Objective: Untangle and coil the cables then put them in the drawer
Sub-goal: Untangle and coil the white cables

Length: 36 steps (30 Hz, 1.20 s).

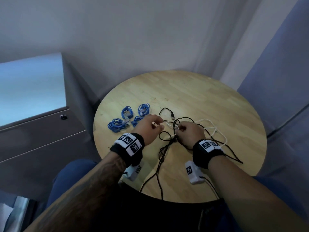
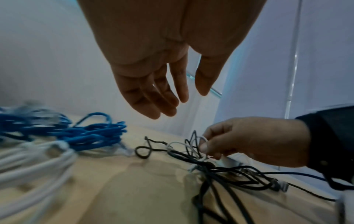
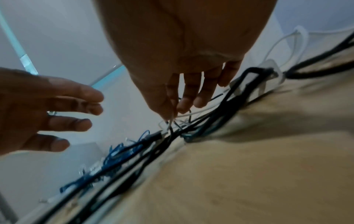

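A tangle of one black cable (image 1: 164, 158) and one white cable (image 1: 215, 129) lies in the middle of the round wooden table (image 1: 192, 97). My right hand (image 1: 179, 129) pinches a white loop (image 2: 203, 138) at the knot between thumb and forefinger; the right wrist view shows the same pinch (image 3: 171, 116). Just left of the knot my left hand (image 1: 158, 124) hovers with its fingers (image 2: 172, 104) straight and nothing in them. Several blue cables (image 1: 117, 125) lie coiled on the table's left side. A black USB plug (image 1: 172, 116) sticks out beyond the hands.
A grey drawer cabinet (image 1: 41, 139) with a lock (image 1: 63, 117) stands left of the table, its drawers closed. Black cable ends hang over the table's near edge (image 1: 150, 188). Walls close in behind and to the right.
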Available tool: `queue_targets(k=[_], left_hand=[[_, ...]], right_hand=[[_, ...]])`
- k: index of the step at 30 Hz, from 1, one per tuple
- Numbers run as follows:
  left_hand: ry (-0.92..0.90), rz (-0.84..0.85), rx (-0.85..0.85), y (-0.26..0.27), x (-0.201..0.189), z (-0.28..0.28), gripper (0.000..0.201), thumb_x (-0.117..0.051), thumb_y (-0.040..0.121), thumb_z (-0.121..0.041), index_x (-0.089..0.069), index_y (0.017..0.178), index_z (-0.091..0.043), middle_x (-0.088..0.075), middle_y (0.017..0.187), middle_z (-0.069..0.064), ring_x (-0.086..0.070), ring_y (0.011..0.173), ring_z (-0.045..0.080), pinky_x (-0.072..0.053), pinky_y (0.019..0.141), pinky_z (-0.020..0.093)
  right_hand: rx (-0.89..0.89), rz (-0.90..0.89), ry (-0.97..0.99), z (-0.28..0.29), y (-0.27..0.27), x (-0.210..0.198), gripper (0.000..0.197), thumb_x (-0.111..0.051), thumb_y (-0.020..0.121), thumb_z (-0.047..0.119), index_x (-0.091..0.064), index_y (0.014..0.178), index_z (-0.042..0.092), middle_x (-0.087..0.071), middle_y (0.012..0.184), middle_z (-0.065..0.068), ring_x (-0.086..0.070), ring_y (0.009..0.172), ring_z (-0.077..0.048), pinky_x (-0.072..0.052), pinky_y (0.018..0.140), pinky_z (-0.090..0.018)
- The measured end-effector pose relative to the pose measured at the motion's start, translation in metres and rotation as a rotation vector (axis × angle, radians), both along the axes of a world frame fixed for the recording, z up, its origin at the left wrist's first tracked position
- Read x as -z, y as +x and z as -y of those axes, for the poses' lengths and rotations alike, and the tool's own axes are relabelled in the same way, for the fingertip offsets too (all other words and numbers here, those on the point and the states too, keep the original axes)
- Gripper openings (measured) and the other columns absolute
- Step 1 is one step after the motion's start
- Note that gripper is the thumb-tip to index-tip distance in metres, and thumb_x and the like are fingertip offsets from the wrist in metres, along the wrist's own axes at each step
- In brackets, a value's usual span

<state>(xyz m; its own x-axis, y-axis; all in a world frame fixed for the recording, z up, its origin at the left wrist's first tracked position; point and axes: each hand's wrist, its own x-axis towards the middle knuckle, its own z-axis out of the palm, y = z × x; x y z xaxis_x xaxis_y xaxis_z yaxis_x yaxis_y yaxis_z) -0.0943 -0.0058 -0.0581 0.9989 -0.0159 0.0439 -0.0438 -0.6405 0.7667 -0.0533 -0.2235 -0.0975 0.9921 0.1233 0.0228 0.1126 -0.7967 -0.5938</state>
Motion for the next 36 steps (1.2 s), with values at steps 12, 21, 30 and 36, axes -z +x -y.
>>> queue_targets(k=[12, 21, 30, 36], left_hand=[[0.299, -0.217, 0.209, 0.067, 0.026, 0.053, 0.061, -0.080, 0.089, -0.034, -0.057, 0.144, -0.029, -0.065, 0.138, 0.001, -0.067, 0.107, 0.022, -0.054, 0.096, 0.035], [0.150, -0.023, 0.253, 0.071, 0.014, 0.098, 0.043, -0.079, 0.089, -0.042, -0.070, 0.129, -0.027, -0.062, 0.115, 0.000, -0.065, 0.099, 0.026, -0.053, 0.090, 0.038], [-0.307, -0.062, 0.259, 0.063, 0.002, 0.105, 0.035, -0.076, 0.093, -0.034, -0.074, 0.127, -0.028, -0.074, 0.120, -0.009, -0.069, 0.106, 0.016, -0.052, 0.098, 0.030], [-0.654, -0.120, 0.020, 0.069, -0.029, 0.105, 0.015, -0.071, 0.097, -0.022, -0.077, 0.103, -0.010, -0.077, 0.095, 0.006, -0.068, 0.086, 0.021, -0.051, 0.077, 0.033]], right_hand=[[-0.112, -0.052, 1.313, 0.038, -0.007, -0.099, 0.025, -0.047, 0.111, 0.016, -0.063, 0.092, 0.015, -0.074, 0.124, -0.017, -0.065, 0.124, -0.033, -0.046, 0.101, -0.045], [-0.168, -0.347, 1.815, 0.054, -0.004, -0.116, 0.021, -0.062, 0.105, 0.031, -0.063, 0.092, 0.015, -0.044, 0.068, -0.003, -0.056, 0.070, -0.026, -0.057, 0.090, -0.053], [0.024, -0.214, 1.738, 0.056, -0.004, -0.108, 0.037, -0.078, 0.098, 0.033, -0.046, 0.083, 0.021, -0.031, 0.067, 0.002, -0.041, 0.057, -0.019, -0.056, 0.080, -0.050], [0.074, -0.104, 1.370, 0.060, -0.006, -0.108, 0.024, -0.071, 0.100, 0.023, -0.052, 0.085, 0.020, -0.040, 0.069, 0.001, -0.042, 0.060, -0.018, -0.051, 0.068, -0.036]])
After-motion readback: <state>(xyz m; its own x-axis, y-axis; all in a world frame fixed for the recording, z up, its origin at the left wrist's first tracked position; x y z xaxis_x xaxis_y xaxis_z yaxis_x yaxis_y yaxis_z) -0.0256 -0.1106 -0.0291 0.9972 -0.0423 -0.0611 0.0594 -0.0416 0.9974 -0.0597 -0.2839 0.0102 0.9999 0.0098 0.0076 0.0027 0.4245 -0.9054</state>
